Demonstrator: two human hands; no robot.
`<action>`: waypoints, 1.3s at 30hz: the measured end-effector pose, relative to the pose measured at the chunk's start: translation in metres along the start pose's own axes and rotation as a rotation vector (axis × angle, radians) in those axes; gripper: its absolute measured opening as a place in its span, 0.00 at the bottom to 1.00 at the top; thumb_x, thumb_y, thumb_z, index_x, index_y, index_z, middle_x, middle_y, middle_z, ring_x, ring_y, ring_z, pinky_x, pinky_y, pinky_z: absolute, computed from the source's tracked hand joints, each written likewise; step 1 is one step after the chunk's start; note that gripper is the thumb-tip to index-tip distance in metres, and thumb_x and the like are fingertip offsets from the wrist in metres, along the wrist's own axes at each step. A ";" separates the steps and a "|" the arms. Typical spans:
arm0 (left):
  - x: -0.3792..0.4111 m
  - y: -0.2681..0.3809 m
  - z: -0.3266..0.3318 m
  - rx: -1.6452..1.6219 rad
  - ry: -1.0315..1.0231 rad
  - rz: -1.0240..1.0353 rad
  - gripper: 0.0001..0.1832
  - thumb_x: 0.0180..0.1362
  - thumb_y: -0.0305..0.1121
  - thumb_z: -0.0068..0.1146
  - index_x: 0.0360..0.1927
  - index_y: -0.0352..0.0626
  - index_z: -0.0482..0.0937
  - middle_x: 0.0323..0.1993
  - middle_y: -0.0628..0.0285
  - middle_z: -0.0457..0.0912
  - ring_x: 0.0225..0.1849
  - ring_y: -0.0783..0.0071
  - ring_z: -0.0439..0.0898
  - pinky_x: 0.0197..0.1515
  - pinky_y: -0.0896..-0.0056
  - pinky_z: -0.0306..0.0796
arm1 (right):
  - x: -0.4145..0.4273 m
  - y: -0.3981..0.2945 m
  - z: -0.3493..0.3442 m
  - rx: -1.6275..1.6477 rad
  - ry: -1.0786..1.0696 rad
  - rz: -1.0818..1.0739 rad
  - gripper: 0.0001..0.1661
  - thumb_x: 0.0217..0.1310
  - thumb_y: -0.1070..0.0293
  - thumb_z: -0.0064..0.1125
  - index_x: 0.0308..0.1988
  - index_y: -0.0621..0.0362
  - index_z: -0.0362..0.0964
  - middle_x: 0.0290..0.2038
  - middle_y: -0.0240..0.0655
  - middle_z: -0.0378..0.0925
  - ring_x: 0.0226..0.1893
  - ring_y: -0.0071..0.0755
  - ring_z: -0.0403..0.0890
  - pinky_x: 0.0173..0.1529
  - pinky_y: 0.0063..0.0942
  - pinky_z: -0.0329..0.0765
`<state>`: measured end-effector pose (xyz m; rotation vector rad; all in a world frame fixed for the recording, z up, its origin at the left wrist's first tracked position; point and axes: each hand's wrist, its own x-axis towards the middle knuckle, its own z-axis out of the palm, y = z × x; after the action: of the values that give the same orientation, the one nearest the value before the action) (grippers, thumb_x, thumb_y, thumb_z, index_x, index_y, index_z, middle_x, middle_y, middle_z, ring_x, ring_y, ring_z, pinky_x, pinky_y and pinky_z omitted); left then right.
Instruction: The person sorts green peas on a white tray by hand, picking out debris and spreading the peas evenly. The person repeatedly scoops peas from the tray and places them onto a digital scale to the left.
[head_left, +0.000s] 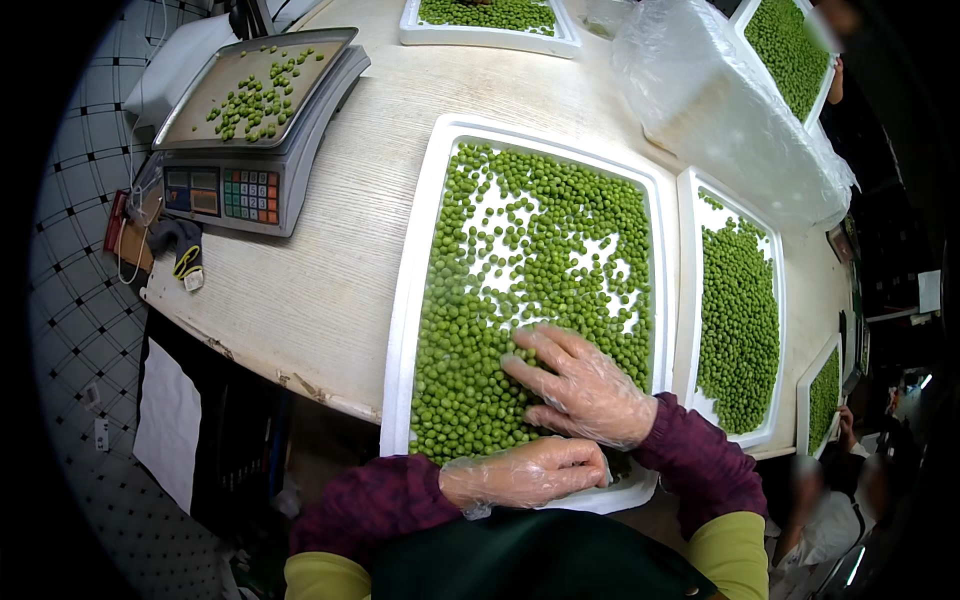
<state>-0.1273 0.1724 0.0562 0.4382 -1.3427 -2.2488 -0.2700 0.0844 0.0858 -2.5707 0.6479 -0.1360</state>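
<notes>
In front of me a white foam tray (410, 247) holds a layer of shelled green peas (469, 367). Bare white patches of its floor show through in the far half. My right hand (585, 384), in a clear plastic glove, rests on the peas with its fingers spread and bent. Nearer my body, my left hand (529, 474) lies across the tray's near end, gloved likewise. Its fingers are curled and turned from view, so whether anything is inside them is hidden.
A digital scale (255, 142) with scattered peas on its pan stands at the left. Beside it hangs a grey glove (180, 244). Another pea-filled foam tray (776, 315) adjoins mine on the right, below a plastic-covered block (727, 112). Co-workers' hands (846, 427) show at the far right.
</notes>
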 end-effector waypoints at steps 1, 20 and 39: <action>0.000 0.000 0.000 -0.016 0.000 -0.016 0.14 0.72 0.39 0.45 0.46 0.38 0.76 0.39 0.67 0.77 0.41 0.80 0.72 0.46 0.75 0.68 | -0.005 0.000 -0.008 0.049 -0.040 -0.010 0.33 0.52 0.64 0.67 0.58 0.57 0.67 0.59 0.49 0.66 0.58 0.54 0.70 0.60 0.46 0.70; -0.003 0.000 -0.004 -0.086 0.022 -0.101 0.15 0.72 0.40 0.46 0.46 0.37 0.76 0.41 0.67 0.78 0.42 0.81 0.72 0.47 0.76 0.68 | 0.067 0.144 -0.008 -0.288 0.253 0.416 0.32 0.68 0.49 0.50 0.63 0.58 0.63 0.67 0.47 0.61 0.67 0.52 0.61 0.73 0.45 0.54; -0.003 0.011 0.001 0.068 -0.089 -0.083 0.13 0.71 0.36 0.46 0.47 0.38 0.77 0.41 0.65 0.78 0.44 0.79 0.74 0.48 0.75 0.68 | -0.056 -0.010 0.003 -0.030 0.069 0.164 0.38 0.49 0.55 0.69 0.60 0.51 0.67 0.64 0.43 0.62 0.64 0.56 0.62 0.65 0.59 0.60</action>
<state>-0.1231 0.1701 0.0664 0.4289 -1.4742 -2.3200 -0.3144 0.1198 0.0897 -2.5377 0.8895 -0.1620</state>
